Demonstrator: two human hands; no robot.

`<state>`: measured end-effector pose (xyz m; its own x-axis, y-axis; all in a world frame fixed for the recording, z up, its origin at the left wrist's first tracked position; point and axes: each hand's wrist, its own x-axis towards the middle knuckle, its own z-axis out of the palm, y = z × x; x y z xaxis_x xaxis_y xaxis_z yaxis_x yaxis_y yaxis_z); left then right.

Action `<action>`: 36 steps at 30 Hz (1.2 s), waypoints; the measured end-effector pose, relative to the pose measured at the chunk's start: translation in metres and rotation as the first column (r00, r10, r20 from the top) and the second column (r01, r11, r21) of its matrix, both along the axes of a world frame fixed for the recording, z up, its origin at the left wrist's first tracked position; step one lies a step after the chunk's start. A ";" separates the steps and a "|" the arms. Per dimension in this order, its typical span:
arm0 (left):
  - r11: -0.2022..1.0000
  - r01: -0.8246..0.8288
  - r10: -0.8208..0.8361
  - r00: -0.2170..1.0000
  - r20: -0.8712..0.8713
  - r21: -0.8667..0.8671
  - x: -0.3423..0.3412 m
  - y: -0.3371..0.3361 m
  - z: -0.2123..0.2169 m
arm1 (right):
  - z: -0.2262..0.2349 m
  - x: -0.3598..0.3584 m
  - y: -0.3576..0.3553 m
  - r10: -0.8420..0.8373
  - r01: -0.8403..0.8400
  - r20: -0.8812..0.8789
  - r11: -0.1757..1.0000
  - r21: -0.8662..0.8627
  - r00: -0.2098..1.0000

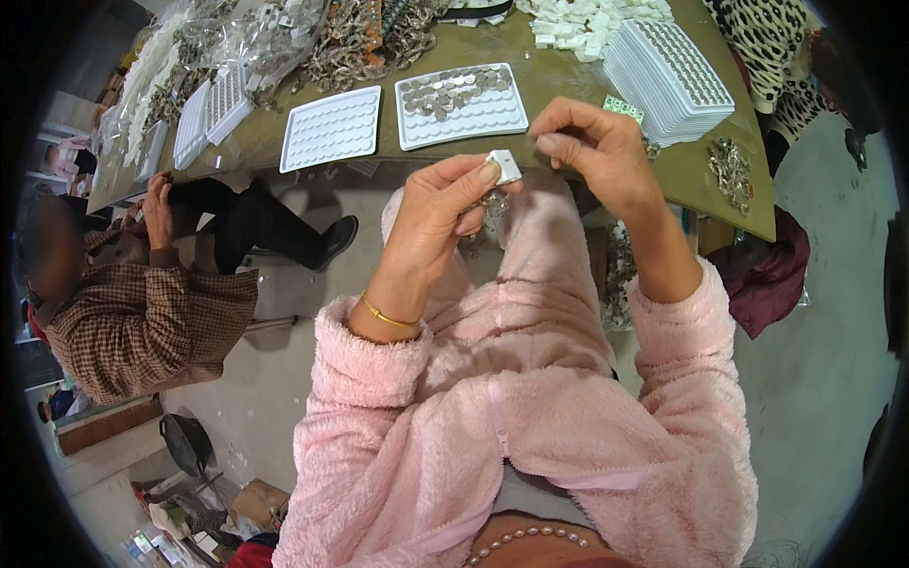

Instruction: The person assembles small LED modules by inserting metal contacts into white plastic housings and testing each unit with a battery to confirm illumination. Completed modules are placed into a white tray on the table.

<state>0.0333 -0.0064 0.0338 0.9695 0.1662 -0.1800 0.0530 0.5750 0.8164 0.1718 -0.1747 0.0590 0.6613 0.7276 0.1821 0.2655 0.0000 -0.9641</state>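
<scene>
White plastic, it seems, is the small block-like piece (pixel 507 168) in the left hand (pixel 440 204), gripped between thumb and bent forefinger, with its far end sticking out past the thumb. Below these fingers hangs a shiny, clear-looking bit (pixel 495 202) (its form is too blurred to tell). Right hand (pixel 601 156) is raised just beside, apart from the piece; its fingers are curled and the thumb is near the forefinger, but I cannot tell if they pinch something.

Both hands are near the front edge of the green table (pixel 682 175), and between this edge and the pink-clothed lap the floor is seen. Just beyond the edge lies a white tray (pixel 473 123) with grey discs (pixel 454 90) mostly in its farther rows; to its left, with a narrow strip of tabletop between, another white tray (pixel 331 130) shows its rounded hollows. On the right, a tall stack of trays (pixel 653 109) stands near a green-and-white sheet (pixel 623 109), whose printed marks are too small to read. Shiny pieces (pixel 729 175) lie in a heap close to the right table edge.
</scene>
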 end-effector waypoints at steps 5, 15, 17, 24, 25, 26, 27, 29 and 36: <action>0.992 -0.041 0.044 0.999 -0.021 0.117 0.005 -0.004 -0.002 | 0.004 -0.015 0.006 -0.038 0.006 0.511 0.998 0.064 0.859; 0.971 0.003 -0.002 1.000 -0.003 0.239 0.004 0.004 -0.003 | 0.004 -0.020 0.012 -0.058 0.077 0.842 0.997 0.019 0.536; 0.940 -0.062 0.070 0.998 -0.010 0.335 0.004 0.001 -0.003 | 0.005 -0.022 0.013 -0.063 0.107 0.851 0.994 0.008 0.521; 0.946 -0.074 0.073 0.997 0.015 0.315 0.001 0.002 -0.001 | 0.004 -0.032 0.015 -0.071 0.171 0.871 0.985 -0.015 0.486; 0.953 -0.066 0.062 0.998 0.025 0.294 0.001 0.002 -0.001 | 0.004 -0.033 0.016 -0.080 0.165 0.860 0.986 -0.004 0.504; 0.957 -0.077 0.072 0.997 0.030 0.280 0.001 0.001 -0.001 | 0.002 -0.035 0.018 -0.115 0.173 0.853 0.985 0.030 0.510; 0.961 -0.086 0.082 0.996 0.026 0.264 0.001 0.000 -0.001 | 0.000 -0.037 0.021 -0.150 0.181 0.844 0.981 0.064 0.515; 0.980 -0.087 0.084 0.996 0.027 0.181 0.000 0.000 0.000 | -0.001 -0.037 0.026 -0.202 0.147 0.800 0.979 0.143 0.565; 0.992 -0.043 0.036 0.998 0.055 0.120 -0.006 0.006 0.002 | -0.003 -0.029 0.020 -0.169 0.081 0.653 0.983 0.164 0.738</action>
<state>0.0269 -0.0005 0.0354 0.9694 0.2219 -0.1049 -0.0128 0.4726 0.8812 0.1424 -0.1552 0.0560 0.4244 0.5909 0.6861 0.8421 0.0210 -0.5390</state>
